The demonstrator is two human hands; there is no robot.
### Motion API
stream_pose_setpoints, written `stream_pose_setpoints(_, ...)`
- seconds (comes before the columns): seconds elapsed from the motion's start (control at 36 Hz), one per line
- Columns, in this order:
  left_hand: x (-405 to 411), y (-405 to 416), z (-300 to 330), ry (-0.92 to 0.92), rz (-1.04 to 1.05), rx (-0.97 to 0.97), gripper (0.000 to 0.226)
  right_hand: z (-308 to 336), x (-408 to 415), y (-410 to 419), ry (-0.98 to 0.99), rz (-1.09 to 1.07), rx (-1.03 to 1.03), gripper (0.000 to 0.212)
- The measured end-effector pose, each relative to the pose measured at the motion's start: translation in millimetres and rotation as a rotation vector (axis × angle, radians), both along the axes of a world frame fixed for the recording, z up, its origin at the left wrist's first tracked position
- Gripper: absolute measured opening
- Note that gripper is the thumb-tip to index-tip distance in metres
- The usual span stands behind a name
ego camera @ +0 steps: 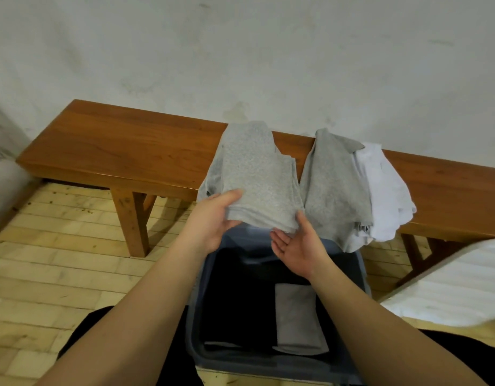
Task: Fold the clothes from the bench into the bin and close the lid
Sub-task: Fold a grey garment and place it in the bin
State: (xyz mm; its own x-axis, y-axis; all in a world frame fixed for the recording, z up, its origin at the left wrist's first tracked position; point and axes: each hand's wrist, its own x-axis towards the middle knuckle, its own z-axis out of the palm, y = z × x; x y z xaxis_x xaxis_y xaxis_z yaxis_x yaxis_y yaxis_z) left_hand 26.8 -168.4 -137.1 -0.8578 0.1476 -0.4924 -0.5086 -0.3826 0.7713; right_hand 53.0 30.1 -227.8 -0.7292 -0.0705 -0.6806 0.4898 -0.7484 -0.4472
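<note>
Above bin [210, 277], left fingers [226, 197] pinch grey garment [254, 174].

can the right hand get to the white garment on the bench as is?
Probably yes: the right hand is open, palm up, just under the folded grey garment; the white garment lies uncovered further right on the bench.

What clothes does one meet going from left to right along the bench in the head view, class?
Folded light grey garment gripped by the left hand → darker grey garment draped over the bench edge → white garment.
</note>
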Motion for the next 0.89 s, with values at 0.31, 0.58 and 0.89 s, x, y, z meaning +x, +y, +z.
stream_pose_setpoints(0.31, -16, 35, 83, 0.018, -0.064, 0.038, 0.014, 39, -7, 2, 0.182, -0.069, -0.194, 0.065)
stream_pose_setpoints(0.58, 6, 20, 100, 0.005, -0.122, -0.144, 0.013, 87, 16, 38, 0.148, 0.175, -0.032, 0.017)
stream_pose_setpoints(0.89, 43, 5, 50, -0.194, -0.308, -0.247, 0.024, 97, 66, 81, -0.076, 0.321, 0.125, 0.015)
